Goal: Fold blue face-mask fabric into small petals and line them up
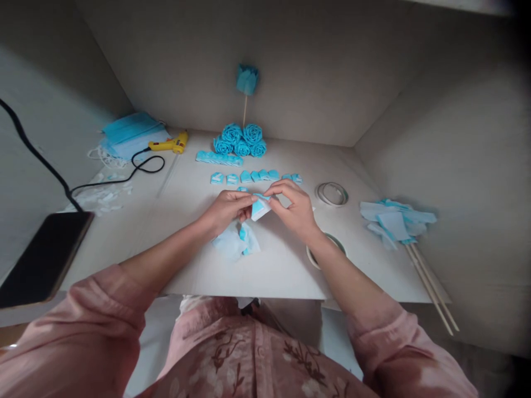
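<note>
Head view: we have a small blue-and-white folded piece (260, 209) up between our two hands, just above the table (274, 273). It looks like thin, cloth-like sheet, so we expect it to be almost weightless, soft and limp, more apt to crease or spring open at a fold than to slip. A light pinch on the folded edges seems best — a hard squeeze would likely crumple it.

Our left hand (227, 210) closes thumb against fingers on the piece's left side, near the top. Our right hand (293, 204) has thumb and index fingertip nearly together at its upper right edge, seemingly nipping it; how firmly, we cannot tell. The piece sits right at the fingertips, clear of both palms, its white lower corner pointing down with nothing under it. A loose crumpled sheet (232, 246) lies on the table nearer us, and a row of folded petals (260, 176) lies beyond our fingers
</note>
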`<state>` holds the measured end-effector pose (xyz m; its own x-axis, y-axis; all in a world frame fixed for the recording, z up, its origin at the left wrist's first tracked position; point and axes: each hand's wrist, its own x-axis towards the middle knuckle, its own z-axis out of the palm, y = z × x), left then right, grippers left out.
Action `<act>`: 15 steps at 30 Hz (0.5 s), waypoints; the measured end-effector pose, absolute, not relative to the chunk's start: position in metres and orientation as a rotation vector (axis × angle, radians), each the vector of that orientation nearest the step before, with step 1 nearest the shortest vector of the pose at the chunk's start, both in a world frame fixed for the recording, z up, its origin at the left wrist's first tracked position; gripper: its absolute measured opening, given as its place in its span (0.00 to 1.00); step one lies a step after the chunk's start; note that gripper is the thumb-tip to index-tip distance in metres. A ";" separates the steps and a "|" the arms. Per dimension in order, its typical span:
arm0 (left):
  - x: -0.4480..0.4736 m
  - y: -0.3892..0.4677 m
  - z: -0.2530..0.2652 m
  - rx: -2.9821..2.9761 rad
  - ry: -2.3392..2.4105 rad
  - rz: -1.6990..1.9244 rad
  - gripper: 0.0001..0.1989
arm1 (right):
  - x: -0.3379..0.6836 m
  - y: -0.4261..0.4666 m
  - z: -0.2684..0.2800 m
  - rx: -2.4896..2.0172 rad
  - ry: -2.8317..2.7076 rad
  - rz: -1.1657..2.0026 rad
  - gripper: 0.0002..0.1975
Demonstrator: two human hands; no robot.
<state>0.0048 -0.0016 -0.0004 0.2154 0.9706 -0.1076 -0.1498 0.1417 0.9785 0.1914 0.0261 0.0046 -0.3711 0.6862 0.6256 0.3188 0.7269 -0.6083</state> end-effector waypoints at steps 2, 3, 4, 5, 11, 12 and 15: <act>0.005 -0.002 0.001 1.065 0.970 1.040 0.17 | 0.192 0.027 0.005 -0.730 -2.016 0.411 0.06; 0.005 -0.002 0.002 1.064 0.963 1.040 0.18 | 0.192 0.027 0.005 -0.723 -2.026 0.395 0.07; 0.005 -0.003 0.002 1.067 0.958 1.041 0.18 | 0.192 0.027 0.004 -0.724 -2.033 0.388 0.07; 0.005 -0.003 0.003 1.072 0.951 1.043 0.19 | 0.192 0.027 0.004 -0.731 -2.036 0.385 0.06; 0.003 -0.001 -0.002 1.099 0.911 1.075 0.19 | 0.193 0.028 0.003 -0.731 -2.047 0.369 0.07; 0.003 -0.001 -0.003 1.100 0.909 1.080 0.19 | 0.193 0.029 0.002 -0.727 -2.056 0.364 0.07; 0.004 0.000 -0.003 1.096 0.935 1.092 0.19 | 0.192 0.029 0.000 -0.713 -2.090 0.354 0.07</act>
